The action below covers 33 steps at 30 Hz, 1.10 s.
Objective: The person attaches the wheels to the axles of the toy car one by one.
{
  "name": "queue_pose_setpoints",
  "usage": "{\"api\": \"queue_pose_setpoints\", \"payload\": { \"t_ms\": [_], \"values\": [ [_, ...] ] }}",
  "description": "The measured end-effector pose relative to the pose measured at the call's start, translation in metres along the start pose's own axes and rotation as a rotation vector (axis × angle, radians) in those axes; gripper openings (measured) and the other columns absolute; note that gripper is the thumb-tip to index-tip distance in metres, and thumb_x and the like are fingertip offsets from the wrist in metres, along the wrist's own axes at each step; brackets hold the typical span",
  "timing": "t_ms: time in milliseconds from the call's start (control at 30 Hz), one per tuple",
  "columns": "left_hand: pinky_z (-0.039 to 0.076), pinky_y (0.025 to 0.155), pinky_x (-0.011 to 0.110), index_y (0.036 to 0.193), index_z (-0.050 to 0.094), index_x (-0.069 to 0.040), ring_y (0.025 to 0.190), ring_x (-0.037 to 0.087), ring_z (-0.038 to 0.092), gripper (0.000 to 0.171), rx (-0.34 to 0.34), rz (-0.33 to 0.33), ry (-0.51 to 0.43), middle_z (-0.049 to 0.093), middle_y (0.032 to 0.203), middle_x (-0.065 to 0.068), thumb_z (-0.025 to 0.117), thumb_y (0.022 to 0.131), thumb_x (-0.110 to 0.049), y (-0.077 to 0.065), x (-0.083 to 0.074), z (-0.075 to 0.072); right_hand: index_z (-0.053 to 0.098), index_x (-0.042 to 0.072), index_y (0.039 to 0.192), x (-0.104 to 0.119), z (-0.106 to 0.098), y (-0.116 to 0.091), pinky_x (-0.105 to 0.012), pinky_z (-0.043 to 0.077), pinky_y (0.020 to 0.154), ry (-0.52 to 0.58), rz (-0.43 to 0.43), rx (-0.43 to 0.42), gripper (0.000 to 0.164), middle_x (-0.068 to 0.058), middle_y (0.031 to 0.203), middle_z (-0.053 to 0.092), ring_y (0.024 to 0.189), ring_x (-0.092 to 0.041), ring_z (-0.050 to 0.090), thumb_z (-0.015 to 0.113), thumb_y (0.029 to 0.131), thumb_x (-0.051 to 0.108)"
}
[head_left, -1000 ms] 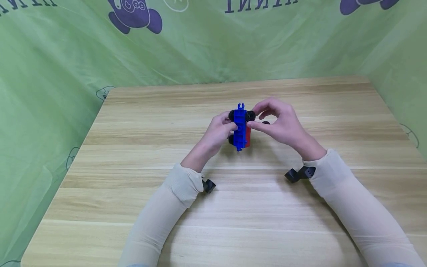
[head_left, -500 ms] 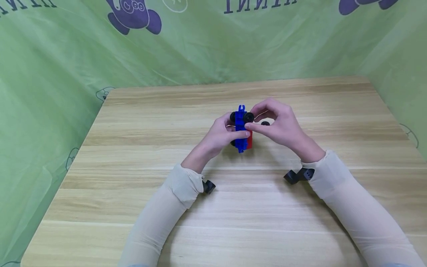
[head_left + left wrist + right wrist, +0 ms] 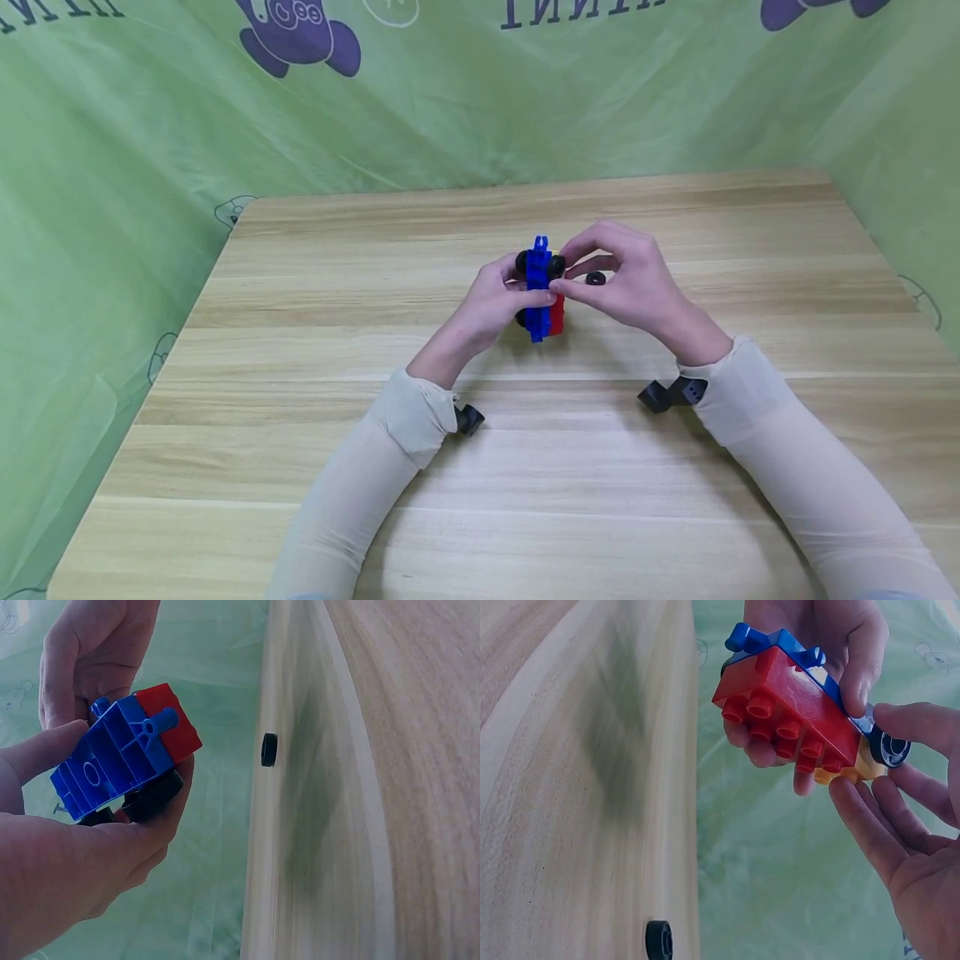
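Note:
My left hand (image 3: 491,302) grips a toy brick vehicle, its thumb lying across the underside of the blue wheeled base (image 3: 112,754). A red brick (image 3: 791,701) with studs is fixed to the base, and part of a yellow brick (image 3: 866,766) shows beside it. At the far right corner my right hand (image 3: 630,267) pinches a black wheel (image 3: 892,750) against the base between thumb and fingers. Two black wheels, one of them this near wheel (image 3: 154,796), sit along the left side. A bare blue axle stub (image 3: 811,657) sticks out at the near right corner.
A loose black wheel (image 3: 596,278) lies on the wooden table (image 3: 525,500), partly below the right hand in the head view. Green printed cloth (image 3: 480,108) hangs behind the table and along its sides. Small black cameras (image 3: 469,419) sit at both wrists.
My left thumb has slid across the base's underside. The right hand has shifted slightly left with the pinched wheel, which now sits closer to the base. More of the loose wheel shows.

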<state>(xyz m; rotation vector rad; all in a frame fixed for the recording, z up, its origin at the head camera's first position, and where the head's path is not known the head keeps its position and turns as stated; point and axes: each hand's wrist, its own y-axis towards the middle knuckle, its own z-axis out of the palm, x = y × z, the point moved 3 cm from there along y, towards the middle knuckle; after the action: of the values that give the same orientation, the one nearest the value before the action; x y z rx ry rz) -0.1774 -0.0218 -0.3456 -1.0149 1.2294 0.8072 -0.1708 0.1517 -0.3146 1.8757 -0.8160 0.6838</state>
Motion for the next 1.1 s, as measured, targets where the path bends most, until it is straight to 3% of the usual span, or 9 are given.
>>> {"api": "queue_pose_setpoints", "payload": {
  "t_ms": [267, 400, 533, 633, 800, 967, 1100],
  "values": [
    [0.048, 0.109, 0.038, 0.131, 0.058, 0.003, 0.117, 0.030, 0.067, 0.048, 0.006, -0.003, 0.001, 0.064, 0.131, 0.021, 0.070, 0.085, 0.008, -0.0004, -0.0006, -0.0007, 0.069, -0.006, 0.092, 0.0014, 0.0011, -0.0003, -0.023, 0.061, 0.073, -0.011, -0.045, -0.015, 0.031, -0.011, 0.092, 0.069, 0.085, -0.005, 0.068, 0.087, 0.068, -0.012],
    [0.049, 0.107, 0.037, 0.127, 0.061, 0.005, 0.117, 0.033, 0.068, 0.045, -0.010, -0.015, 0.000, 0.066, 0.127, 0.021, 0.072, 0.084, 0.008, -0.0006, -0.0009, -0.0014, 0.073, -0.003, 0.094, 0.0017, 0.0015, -0.0006, -0.021, 0.061, 0.071, 0.004, -0.019, -0.019, 0.029, -0.011, 0.091, 0.069, 0.084, -0.005, 0.069, 0.085, 0.070, -0.012],
    [0.052, 0.102, 0.036, 0.124, 0.063, 0.004, 0.114, 0.033, 0.070, 0.043, -0.044, -0.028, 0.016, 0.067, 0.117, 0.016, 0.074, 0.083, 0.008, -0.0017, -0.0022, -0.0025, 0.075, -0.002, 0.095, 0.0022, 0.0020, -0.0005, -0.019, 0.060, 0.071, 0.010, 0.070, -0.028, 0.021, -0.009, 0.091, 0.070, 0.086, -0.004, 0.069, 0.082, 0.077, -0.008],
    [0.054, 0.099, 0.034, 0.124, 0.063, 0.001, 0.108, 0.031, 0.072, 0.045, -0.067, -0.027, 0.050, 0.066, 0.108, 0.011, 0.077, 0.082, 0.006, -0.0026, -0.0035, -0.0027, 0.075, -0.002, 0.096, 0.0020, 0.0016, 0.0000, -0.018, 0.059, 0.073, 0.022, 0.178, -0.038, 0.016, 0.000, 0.091, 0.070, 0.086, -0.005, 0.068, 0.081, 0.081, -0.002],
    [0.057, 0.096, 0.033, 0.129, 0.062, -0.001, 0.102, 0.027, 0.074, 0.052, -0.099, 0.004, 0.098, 0.069, 0.107, 0.013, 0.080, 0.080, 0.004, -0.0041, -0.0067, -0.0021, 0.072, -0.003, 0.101, 0.0006, 0.0001, 0.0006, -0.016, 0.058, 0.077, 0.084, 0.363, -0.042, 0.020, 0.013, 0.089, 0.070, 0.086, -0.007, 0.068, 0.080, 0.086, 0.008],
    [0.057, 0.097, 0.032, 0.133, 0.059, 0.000, 0.103, 0.028, 0.074, 0.058, -0.098, 0.016, 0.087, 0.072, 0.113, 0.019, 0.080, 0.080, 0.006, -0.0036, -0.0074, -0.0012, 0.067, -0.004, 0.103, 0.0000, 0.0003, 0.0013, -0.016, 0.056, 0.080, 0.110, 0.456, -0.025, 0.024, 0.007, 0.092, 0.069, 0.089, -0.010, 0.066, 0.077, 0.089, 0.012],
    [0.056, 0.098, 0.032, 0.136, 0.056, 0.002, 0.107, 0.031, 0.072, 0.061, -0.079, 0.021, 0.045, 0.070, 0.118, 0.023, 0.078, 0.080, 0.009, -0.0022, -0.0068, -0.0004, 0.061, 0.000, 0.123, -0.0013, 0.0011, 0.0013, -0.017, 0.054, 0.083, 0.095, 0.557, 0.036, 0.038, -0.004, 0.115, 0.067, 0.099, -0.013, 0.065, 0.073, 0.092, 0.019]
  ]
}}
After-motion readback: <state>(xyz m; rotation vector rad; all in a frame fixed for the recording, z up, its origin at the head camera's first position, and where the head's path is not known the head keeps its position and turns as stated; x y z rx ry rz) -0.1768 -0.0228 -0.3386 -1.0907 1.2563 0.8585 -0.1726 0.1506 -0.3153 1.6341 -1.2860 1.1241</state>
